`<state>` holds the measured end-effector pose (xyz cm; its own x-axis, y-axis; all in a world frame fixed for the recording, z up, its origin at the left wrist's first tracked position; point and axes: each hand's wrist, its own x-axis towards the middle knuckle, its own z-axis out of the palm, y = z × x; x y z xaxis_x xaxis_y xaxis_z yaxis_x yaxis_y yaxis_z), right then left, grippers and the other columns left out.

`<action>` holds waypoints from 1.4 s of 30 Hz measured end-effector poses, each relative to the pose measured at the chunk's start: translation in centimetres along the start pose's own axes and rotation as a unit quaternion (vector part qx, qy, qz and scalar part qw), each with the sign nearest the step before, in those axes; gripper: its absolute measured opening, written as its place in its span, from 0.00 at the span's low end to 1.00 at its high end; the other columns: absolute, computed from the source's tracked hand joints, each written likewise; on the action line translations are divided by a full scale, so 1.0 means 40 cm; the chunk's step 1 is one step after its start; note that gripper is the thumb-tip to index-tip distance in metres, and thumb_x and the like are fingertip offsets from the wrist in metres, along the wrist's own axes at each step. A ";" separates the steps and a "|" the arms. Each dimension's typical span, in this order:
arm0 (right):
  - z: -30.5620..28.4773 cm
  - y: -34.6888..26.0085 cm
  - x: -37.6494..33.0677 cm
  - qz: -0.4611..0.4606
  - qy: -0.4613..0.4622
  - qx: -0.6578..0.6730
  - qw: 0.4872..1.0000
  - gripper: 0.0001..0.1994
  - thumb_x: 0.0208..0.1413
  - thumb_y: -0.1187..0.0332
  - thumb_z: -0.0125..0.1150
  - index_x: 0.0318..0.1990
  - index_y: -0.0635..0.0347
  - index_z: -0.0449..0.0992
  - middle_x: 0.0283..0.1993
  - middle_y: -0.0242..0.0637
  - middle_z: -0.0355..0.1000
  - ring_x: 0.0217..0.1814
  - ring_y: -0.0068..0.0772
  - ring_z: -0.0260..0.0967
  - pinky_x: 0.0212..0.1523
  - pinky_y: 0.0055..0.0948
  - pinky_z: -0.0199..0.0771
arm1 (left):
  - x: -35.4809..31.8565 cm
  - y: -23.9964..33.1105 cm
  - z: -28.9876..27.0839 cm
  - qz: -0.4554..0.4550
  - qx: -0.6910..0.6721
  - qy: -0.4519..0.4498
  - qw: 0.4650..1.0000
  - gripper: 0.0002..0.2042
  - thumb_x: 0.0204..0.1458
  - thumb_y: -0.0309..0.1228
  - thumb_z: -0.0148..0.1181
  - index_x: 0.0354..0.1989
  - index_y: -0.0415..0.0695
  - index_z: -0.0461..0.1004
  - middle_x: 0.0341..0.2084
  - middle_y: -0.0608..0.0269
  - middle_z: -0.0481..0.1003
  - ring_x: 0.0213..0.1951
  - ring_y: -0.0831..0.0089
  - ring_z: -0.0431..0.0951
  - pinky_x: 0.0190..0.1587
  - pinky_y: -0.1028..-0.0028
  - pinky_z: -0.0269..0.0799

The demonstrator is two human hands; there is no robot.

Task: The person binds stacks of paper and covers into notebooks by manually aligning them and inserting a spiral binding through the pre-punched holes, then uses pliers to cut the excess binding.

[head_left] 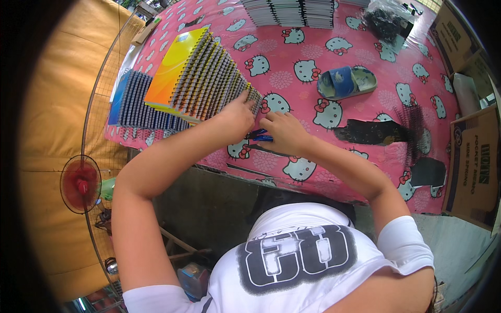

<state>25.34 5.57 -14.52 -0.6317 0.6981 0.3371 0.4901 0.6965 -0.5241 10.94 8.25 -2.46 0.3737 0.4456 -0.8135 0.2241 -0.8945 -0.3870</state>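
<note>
A fanned stack of yellow-orange spiral notebooks (175,73) lies on the table, its wire bindings overlapping toward me. At the stack's near right end, my left hand (240,117) has its fingers bent onto the last spiral notebook (254,99), gripping its bound edge. Just to the right, my right hand (284,133) is closed around small pliers with blue handles (265,138). Their dark jaws point left, close to my left wrist. The fingers partly hide the tool and the coil end.
Blue spiral notebooks (136,99) lie left of the yellow ones. A blue slipper (347,82) sits on the pink table cover (282,52), which has dark torn patches. More bound stacks (289,13) and a plastic bag (386,23) stand at the back; cardboard boxes (472,161) line the right.
</note>
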 end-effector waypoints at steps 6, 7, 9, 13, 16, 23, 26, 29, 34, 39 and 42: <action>-0.086 0.002 0.066 0.350 -0.307 0.423 0.778 0.19 0.48 0.52 0.66 0.33 0.62 0.76 0.35 0.46 0.74 0.41 0.48 0.75 0.42 0.50 0.74 | -0.001 0.005 -0.002 -0.006 0.008 0.001 1.000 0.19 0.51 0.39 0.56 0.52 0.54 0.75 0.62 0.72 0.64 0.68 0.66 0.53 0.69 0.50 0.37; -0.088 -0.003 0.064 0.343 -0.303 0.417 0.785 0.20 0.48 0.52 0.65 0.34 0.62 0.75 0.34 0.46 0.74 0.40 0.49 0.75 0.41 0.51 0.74 | 0.001 0.004 0.015 -0.006 0.006 0.021 1.000 0.20 0.51 0.40 0.56 0.54 0.54 0.74 0.63 0.72 0.63 0.68 0.66 0.53 0.69 0.50 0.37; -0.091 -0.014 0.055 0.331 -0.294 0.404 0.801 0.21 0.49 0.51 0.65 0.36 0.62 0.75 0.34 0.47 0.75 0.38 0.49 0.75 0.40 0.52 0.74 | -0.002 0.004 0.034 -0.006 0.000 0.051 0.999 0.21 0.52 0.40 0.55 0.56 0.55 0.72 0.64 0.72 0.62 0.68 0.66 0.53 0.69 0.50 0.36; -0.019 -0.011 0.008 0.111 -0.106 0.094 0.984 0.21 0.47 0.51 0.66 0.40 0.59 0.72 0.38 0.43 0.72 0.44 0.45 0.71 0.43 0.48 0.68 | -0.004 0.010 0.015 -0.011 0.022 0.026 0.999 0.20 0.53 0.40 0.54 0.56 0.53 0.72 0.64 0.71 0.62 0.68 0.66 0.54 0.69 0.50 0.37; 0.007 0.002 -0.018 0.008 -0.014 -0.024 1.000 0.23 0.44 0.52 0.67 0.42 0.57 0.71 0.42 0.40 0.69 0.48 0.43 0.67 0.46 0.42 0.62 | 0.000 0.013 0.009 -0.020 0.035 0.013 0.999 0.17 0.53 0.38 0.53 0.51 0.51 0.76 0.63 0.70 0.64 0.67 0.66 0.55 0.69 0.51 0.38; 0.026 0.007 -0.014 -0.010 0.009 -0.015 1.000 0.21 0.42 0.52 0.68 0.38 0.58 0.73 0.38 0.40 0.70 0.43 0.42 0.69 0.41 0.43 0.66 | -0.001 0.007 0.026 -0.017 0.001 0.040 0.999 0.13 0.51 0.36 0.54 0.43 0.50 0.80 0.59 0.68 0.68 0.67 0.66 0.57 0.69 0.51 0.40; 0.005 0.028 0.022 0.091 -0.113 0.118 0.982 0.20 0.44 0.52 0.67 0.34 0.61 0.76 0.30 0.42 0.73 0.33 0.44 0.73 0.33 0.45 0.71 | 0.003 0.006 0.009 -0.016 0.005 0.013 1.000 0.15 0.51 0.37 0.54 0.45 0.50 0.79 0.60 0.68 0.67 0.67 0.66 0.57 0.69 0.51 0.40; -0.056 0.029 0.068 0.261 -0.239 0.298 0.886 0.20 0.46 0.51 0.65 0.31 0.64 0.78 0.22 0.44 0.74 0.23 0.46 0.74 0.28 0.47 0.73 | 0.008 0.011 0.014 -0.020 0.023 0.005 1.000 0.18 0.52 0.39 0.53 0.52 0.52 0.75 0.62 0.68 0.65 0.68 0.65 0.54 0.69 0.49 0.36; -0.053 0.007 0.054 0.144 -0.187 0.132 0.963 0.20 0.45 0.53 0.67 0.36 0.62 0.77 0.31 0.43 0.73 0.34 0.42 0.73 0.34 0.42 0.71 | 0.029 0.025 0.045 -0.026 0.003 0.033 0.999 0.23 0.54 0.42 0.52 0.60 0.56 0.69 0.65 0.70 0.60 0.70 0.64 0.49 0.69 0.47 0.29; -0.008 0.037 -0.018 0.004 -0.077 -0.033 0.996 0.27 0.44 0.51 0.67 0.48 0.57 0.70 0.43 0.41 0.67 0.48 0.42 0.66 0.49 0.42 0.63 | 0.029 0.024 0.014 -0.027 0.026 -0.028 0.999 0.22 0.53 0.41 0.54 0.58 0.54 0.71 0.64 0.70 0.61 0.70 0.64 0.50 0.69 0.46 0.30; 0.010 0.041 -0.025 -0.009 -0.035 -0.039 0.999 0.25 0.44 0.52 0.67 0.46 0.58 0.70 0.45 0.41 0.66 0.50 0.42 0.64 0.52 0.40 0.60 | 0.027 0.020 0.014 -0.025 0.010 -0.015 1.000 0.20 0.51 0.40 0.56 0.53 0.52 0.74 0.63 0.69 0.63 0.69 0.63 0.52 0.69 0.45 0.33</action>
<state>26.53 5.96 -16.00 -0.6794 0.6744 0.2891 0.5218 0.7211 -0.4558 11.03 7.99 -3.88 0.3352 0.4884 -0.8057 0.2226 -0.8720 -0.4359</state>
